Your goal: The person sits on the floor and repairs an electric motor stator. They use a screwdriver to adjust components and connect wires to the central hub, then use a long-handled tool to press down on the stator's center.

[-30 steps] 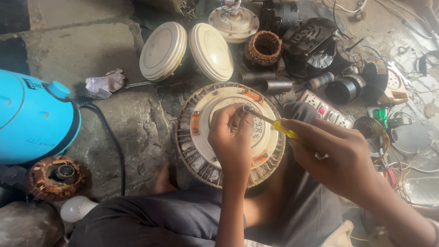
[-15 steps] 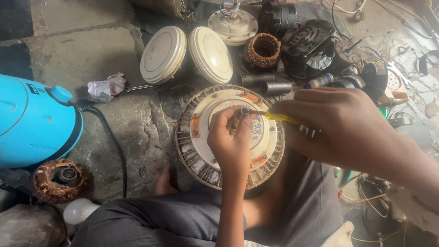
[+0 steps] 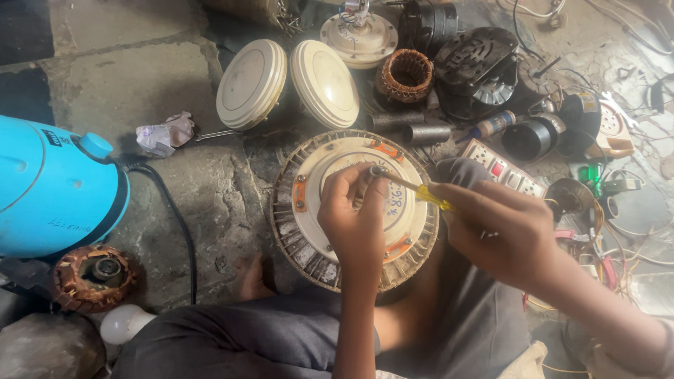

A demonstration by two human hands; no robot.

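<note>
Fan motor [image 3: 351, 210] sat on the person's lap, above the stone floor [image 3: 210, 182]. L hand [image 3: 354, 217] lay on its cream hub, fingers curled round the screwdriver [image 3: 407, 188] tip. R hand [image 3: 502, 231] gripped the yellow handle, fingers closed. Blue appliance [image 3: 56, 186] at floor's left edge; two cream covers [image 3: 288, 84] near the far edge.

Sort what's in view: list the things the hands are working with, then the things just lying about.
In hand:
left hand on the round fan motor
right hand holding the yellow-handled screwdriver, tip at the motor's middle

Lying about:
two cream round covers
copper winding
blue appliance
switch board
white bulb
crumpled rag
</note>
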